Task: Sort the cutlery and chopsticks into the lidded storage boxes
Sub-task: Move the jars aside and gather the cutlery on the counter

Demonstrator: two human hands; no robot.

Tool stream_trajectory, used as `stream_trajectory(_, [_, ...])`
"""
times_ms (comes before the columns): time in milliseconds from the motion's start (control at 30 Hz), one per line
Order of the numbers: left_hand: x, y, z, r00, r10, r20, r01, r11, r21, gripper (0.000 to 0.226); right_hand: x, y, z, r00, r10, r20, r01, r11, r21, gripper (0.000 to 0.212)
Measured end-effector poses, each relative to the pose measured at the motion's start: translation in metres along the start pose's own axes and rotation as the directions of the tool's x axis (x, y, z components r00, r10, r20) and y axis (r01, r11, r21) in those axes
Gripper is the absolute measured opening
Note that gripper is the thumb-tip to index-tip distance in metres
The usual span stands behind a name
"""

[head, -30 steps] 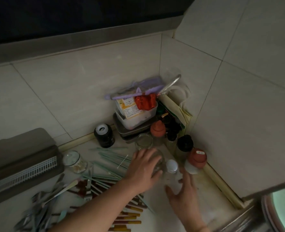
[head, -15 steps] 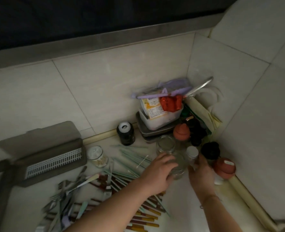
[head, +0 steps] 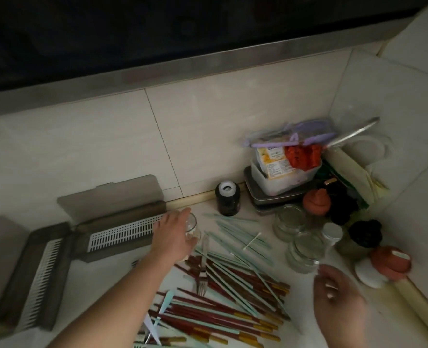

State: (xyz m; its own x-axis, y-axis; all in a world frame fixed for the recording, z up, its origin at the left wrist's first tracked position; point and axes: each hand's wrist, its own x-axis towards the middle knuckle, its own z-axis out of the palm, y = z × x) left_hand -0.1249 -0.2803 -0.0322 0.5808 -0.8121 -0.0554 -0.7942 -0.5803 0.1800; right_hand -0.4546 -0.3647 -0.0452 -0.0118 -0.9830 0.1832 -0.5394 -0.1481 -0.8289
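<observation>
Left hand (head: 174,236) reaching across the pale desk (head: 328,330), fingers curled round a small glass jar (head: 192,228) just right of the nearer storage box (head: 122,228). Right hand (head: 337,301) hovering at near right, fingers loosely bent, touching nothing; blurred, so finer detail not readable. Two grey storage boxes with lids raised and white slotted trays showing: one at centre left against the tiled wall, the second storage box (head: 36,276) at far left, set at an angle, the two meeting at a corner. Chopsticks (head: 233,295), dark red with yellow ends and pale green, scattered loose across the near middle of the desk, outside both boxes. Fork (head: 202,275) lying on the chopsticks, tines toward the viewer. Empty glass jars (head: 298,237) grouped at right, beside terracotta-lidded pots (head: 317,200). Dark bottle (head: 227,198) upright near the wall. Stacked plastic containers (head: 283,175) in the far right corner.
</observation>
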Motion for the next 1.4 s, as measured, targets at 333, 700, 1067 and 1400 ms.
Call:
stream_trajectory(333, [-0.006,-0.002,-0.017,0.969,0.087,-0.231,-0.145,0.959,-0.243,0.061,-0.025,-0.049,-0.012,0.953,-0.274,0.133,0.275,0.961,0.006,0.025])
stream_trajectory(700, [-0.102,0.190,-0.005,0.788,0.613,-0.057,-0.559,0.672,-0.487,0.083,-0.048,-0.019,-0.056,0.944,-0.140,0.298,0.180,0.977,-0.112,0.079])
stream_trajectory(1067, [-0.124,0.289,0.069,0.739,0.636,0.222,-0.295,0.602,-0.742,0.063,-0.005,0.065,-0.108,0.977,0.191,-0.099,-0.204,0.967,-0.154,0.057])
stream_trajectory(1400, [-0.123,0.334,0.088,0.688,0.586,0.428,0.072,0.532,-0.844,0.034,0.036,0.099,-0.103,0.926,0.351,-0.139,-0.366,0.925,-0.105,0.034])
